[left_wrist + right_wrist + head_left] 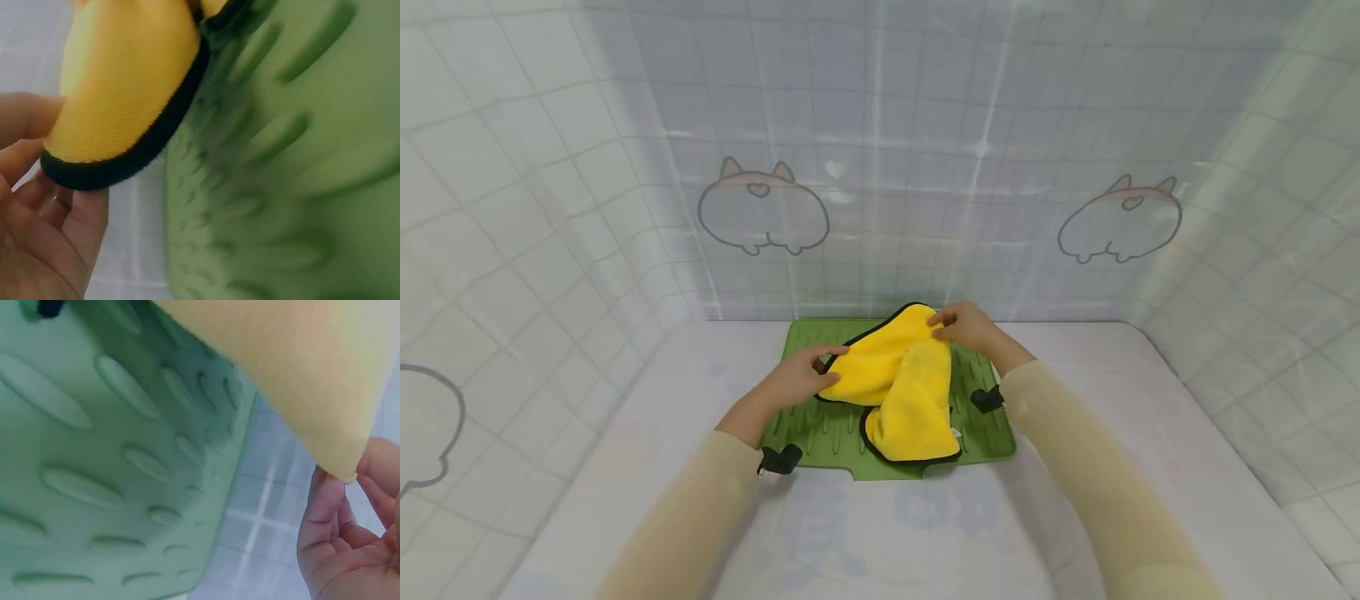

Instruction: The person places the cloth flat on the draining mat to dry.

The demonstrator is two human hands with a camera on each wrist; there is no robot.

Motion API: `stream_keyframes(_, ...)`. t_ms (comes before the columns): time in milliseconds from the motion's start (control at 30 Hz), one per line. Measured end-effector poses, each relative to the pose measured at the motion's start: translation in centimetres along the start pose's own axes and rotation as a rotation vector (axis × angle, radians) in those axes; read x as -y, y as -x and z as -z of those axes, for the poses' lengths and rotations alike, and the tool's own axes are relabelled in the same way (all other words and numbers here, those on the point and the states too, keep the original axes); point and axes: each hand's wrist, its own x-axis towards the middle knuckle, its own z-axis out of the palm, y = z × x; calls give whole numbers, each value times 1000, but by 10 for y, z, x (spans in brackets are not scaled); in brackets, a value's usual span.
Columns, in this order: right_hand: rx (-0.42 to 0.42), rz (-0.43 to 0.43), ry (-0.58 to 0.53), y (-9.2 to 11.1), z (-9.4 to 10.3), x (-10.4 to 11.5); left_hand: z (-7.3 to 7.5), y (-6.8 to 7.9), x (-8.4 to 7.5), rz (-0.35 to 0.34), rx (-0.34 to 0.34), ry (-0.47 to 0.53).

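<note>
A yellow cloth (917, 392) with black edging is partly raised and partly folded over a green ribbed mat (805, 429). Its left edge is pinched by my left hand (792, 382). In the left wrist view, that hand's thumb and fingers (87, 212) sit around a rounded, black-bordered corner of the cloth (125, 94). On the far right side, my right hand (972, 327) pinches another part of it. The right wrist view has the cloth (300, 381) pulled to a point between the thumb and fingers of the right hand (350, 544).
The mat lies on a pale table covering (880, 542). Behind it rises a tiled-pattern sheet (895, 208) with animal drawings, and similar sheets stand at left and right. Small black pieces (781, 459) are fixed at both wrists.
</note>
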Motion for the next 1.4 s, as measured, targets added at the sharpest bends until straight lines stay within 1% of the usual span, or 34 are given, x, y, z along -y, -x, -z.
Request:
stream_keyframes(133,-62,8,53,0,6,4,19,-9,-3,-4,39,-86)
stream_keyframes(233,-115,10,59,-2,9,4,29,-16,-3,-4,48,-104)
stream_keyframes(300,-143,10,45,-4,10,2,33,-19,-2,-7,63,-93)
stream_keyframes(367,-165,10,26,-7,9,0,34,-22,1,-26,84,-72)
stream_keyframes(500,-195,13,4,-12,6,-4,32,-24,6,-70,109,-75)
stream_keyframes(567,-198,8,1,-15,3,-7,29,-27,9,-59,100,-98)
stream_keyframes(633,-196,2,17,-17,0,-10,26,-32,10,-33,84,-133)
stream_keyframes(733,-177,-16,56,-21,-7,-15,20,-41,15,23,62,-184)
stream_keyframes(867,-128,-25,160,-23,-16,-18,11,-53,20,75,64,-233)
stream_keyframes(967,-82,-35,228,-24,-20,-20,6,-59,20,103,71,-273)
stream_keyframes(1067,-36,-49,269,-25,-20,-25,2,-60,16,114,73,-318)
stream_keyframes(1200,29,-30,268,-22,-18,-33,-2,-54,16,121,49,-399)
stream_keyframes(1267,57,-13,231,-16,-15,-35,-2,-48,16,121,15,-425)
stream_keyframes(1333,76,5,196,-7,-12,-36,-2,-40,16,109,-37,-429)
stream_keyframes(1400,88,12,168,3,-7,-36,0,-31,13,94,-85,-410)
